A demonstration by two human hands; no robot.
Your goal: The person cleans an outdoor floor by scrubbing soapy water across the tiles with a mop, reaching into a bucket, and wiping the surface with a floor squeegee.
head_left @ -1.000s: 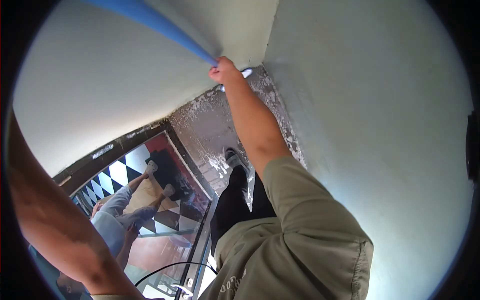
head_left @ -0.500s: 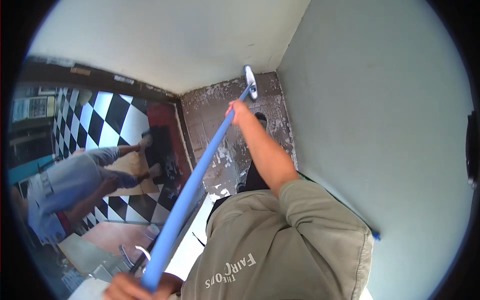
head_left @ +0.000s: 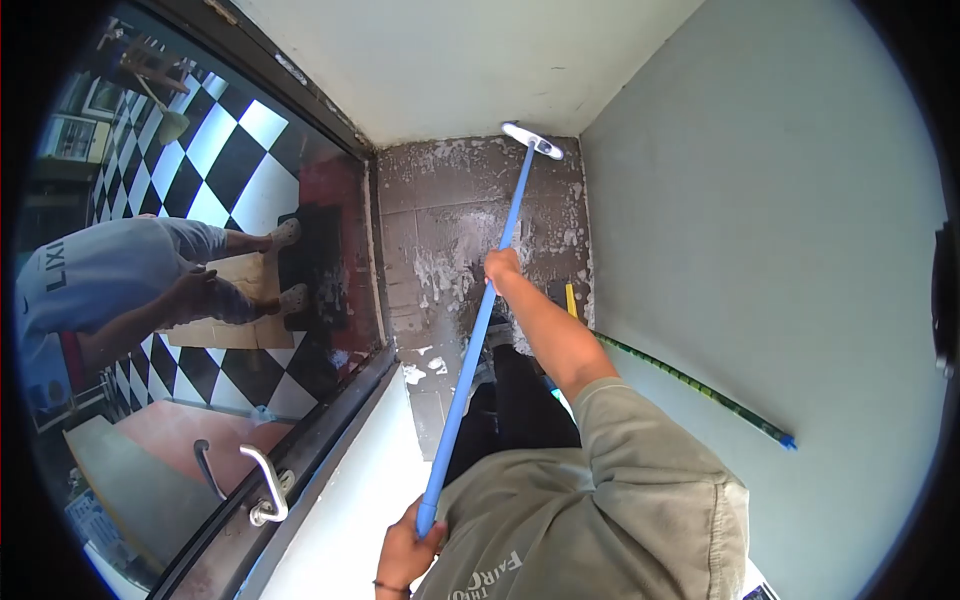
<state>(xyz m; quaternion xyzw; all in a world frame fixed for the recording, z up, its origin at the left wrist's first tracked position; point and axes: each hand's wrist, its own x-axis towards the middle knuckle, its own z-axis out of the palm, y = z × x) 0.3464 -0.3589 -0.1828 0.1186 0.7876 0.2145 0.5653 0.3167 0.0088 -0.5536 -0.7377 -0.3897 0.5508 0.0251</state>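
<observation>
A long blue pole (head_left: 467, 390) runs from near my waist up to a white and grey cleaning head (head_left: 533, 140), which lies at the far edge of the worn brown floor (head_left: 450, 190), close to the pale wall. My left hand (head_left: 407, 548), with a dark band at the wrist, is closed round the pole's near end. Further along, my right hand (head_left: 502, 268) grips the pole near its middle. White foam or residue spots the floor tiles around the pole.
On the left is a glass door (head_left: 330, 250) with a metal handle (head_left: 268, 487); a person (head_left: 130, 275) shows in the glass, over checkered tiles. A green-black pole (head_left: 690, 382) with a blue tip leans at the grey wall (head_left: 760, 230). Something yellow (head_left: 571, 299) stands near my right forearm.
The pole has swung down from the upper left, and its head has turned at the far floor edge. My left hand has come into view on its near end. The view has shifted.
</observation>
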